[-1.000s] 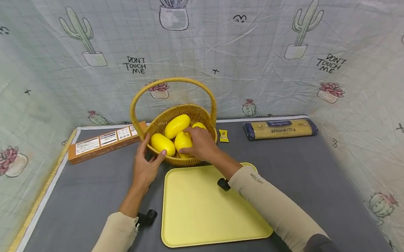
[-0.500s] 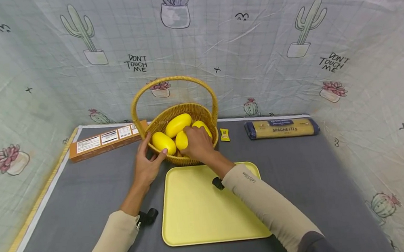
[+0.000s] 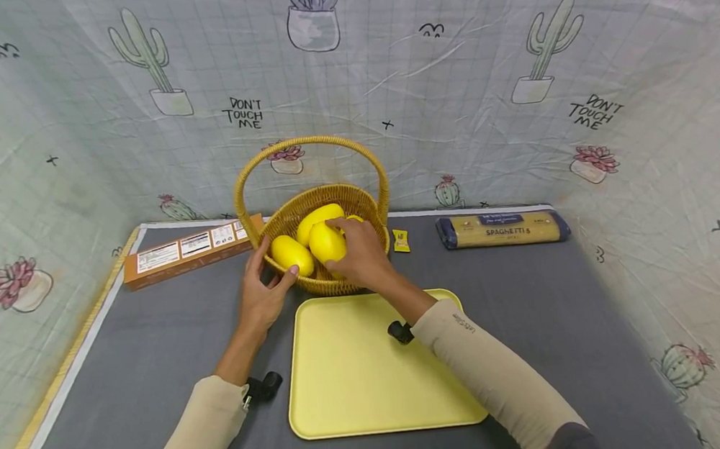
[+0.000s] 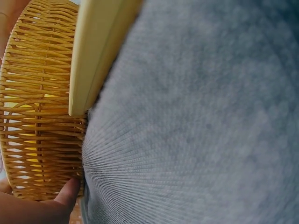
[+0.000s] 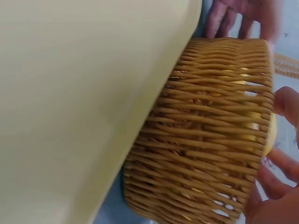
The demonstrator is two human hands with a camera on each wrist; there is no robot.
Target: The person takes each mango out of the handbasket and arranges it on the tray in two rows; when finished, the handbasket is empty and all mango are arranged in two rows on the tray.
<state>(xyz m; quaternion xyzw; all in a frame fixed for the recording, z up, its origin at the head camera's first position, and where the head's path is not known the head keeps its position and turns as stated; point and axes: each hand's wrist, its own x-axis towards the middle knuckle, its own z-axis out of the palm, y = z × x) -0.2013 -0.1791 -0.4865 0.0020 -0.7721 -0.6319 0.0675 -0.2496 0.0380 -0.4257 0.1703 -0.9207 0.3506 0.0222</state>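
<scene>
On my head feed, a pale-yellow rectangular tray (image 3: 361, 369) lies nearest on the dark grey desk (image 3: 149, 331). Beyond it, the left hand (image 3: 260, 299) braces the golden wicker basket (image 3: 333, 287), fingers spread. The nearer right hand (image 3: 365, 256) grips a bright yellow oval fruit (image 3: 326, 244) at the basket's mouth, just left of its palm, long axis seemingly front-to-back.

Wicker basket (image 3: 330, 287): golden-brown, upright, tall arched handle; left hand (image 3: 259, 300) grips its left side. Right hand (image 3: 364, 256) grips 1 smooth yellow oval (image 3: 326, 244) over basket. 2 more ovals, left (image 3: 290, 254) and behind (image 3: 319, 217); another mostly hidden.
</scene>
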